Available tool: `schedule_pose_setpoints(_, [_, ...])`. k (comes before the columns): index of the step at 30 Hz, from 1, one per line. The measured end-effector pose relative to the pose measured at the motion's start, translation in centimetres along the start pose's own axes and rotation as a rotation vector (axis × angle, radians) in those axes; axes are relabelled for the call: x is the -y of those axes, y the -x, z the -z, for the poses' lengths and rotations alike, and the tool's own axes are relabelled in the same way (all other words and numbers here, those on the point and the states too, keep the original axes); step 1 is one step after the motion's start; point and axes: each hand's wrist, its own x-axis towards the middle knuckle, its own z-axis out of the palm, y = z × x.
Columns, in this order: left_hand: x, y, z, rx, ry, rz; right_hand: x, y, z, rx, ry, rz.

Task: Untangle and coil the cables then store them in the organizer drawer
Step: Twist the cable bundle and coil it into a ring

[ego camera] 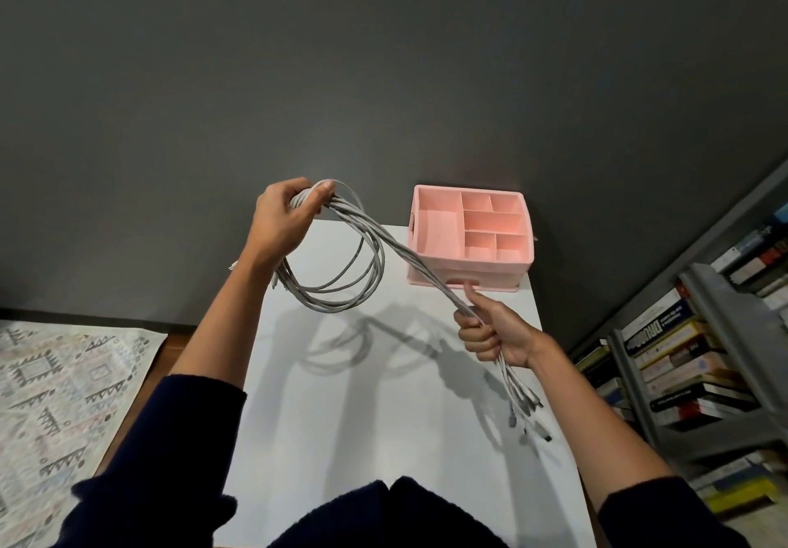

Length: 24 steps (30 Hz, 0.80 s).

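Open tabletop (362, 419) nearside and centre — pink organizer (503, 279) occupies its far right corner; grey bookshelf (725, 317) bounds the right flank.

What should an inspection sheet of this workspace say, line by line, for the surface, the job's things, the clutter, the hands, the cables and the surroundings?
Surface: white table, with shadows of the arms and loops on it.
Job's things: pink organizer at the table's far right corner; its top compartments look empty and its front drawer looks closed.
Clutter: nothing seen.
Hands: left hand grips the top of the loops; right hand grips the straight stretch.
Cables: grey cables in one bundle held above the table, partly coiled; plug ends hang below the right hand.
Surroundings: dark grey wall, patterned rug on the left, bookshelf on the right.
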Motion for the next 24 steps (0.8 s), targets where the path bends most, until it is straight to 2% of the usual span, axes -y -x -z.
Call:
schedule_pose_setpoints(4, [0.7,0.0,0.4,-0.010,0.020,0.028,-0.4,1.0,0.3,0.026,-0.076,0.187])
schedule_pose_setpoints(8, [0.9,-0.1,0.2,-0.002,0.043,0.041,-0.5,0.8,0.6,-0.083,-0.029,0.358])
schedule_pose_setpoints(11, [0.8,-0.2,0.2,-0.014,0.048,0.038,-0.2,0.9,0.3,-0.164,0.090,0.399])
schedule_pose_setpoints(14, [0.7,-0.4,0.4,-0.011,0.052,0.038,-0.1,0.8,0.3,-0.169,0.163,0.409])
schedule_pose_setpoints(20, [1.2,-0.3,0.4,-0.010,0.062,0.070,0.0,0.5,-0.5,-0.400,0.471,0.459])
schedule_pose_setpoints(24, [1.2,-0.5,0.7,-0.008,0.113,0.085,0.2,0.7,-1.2,-0.570,0.796,0.525])
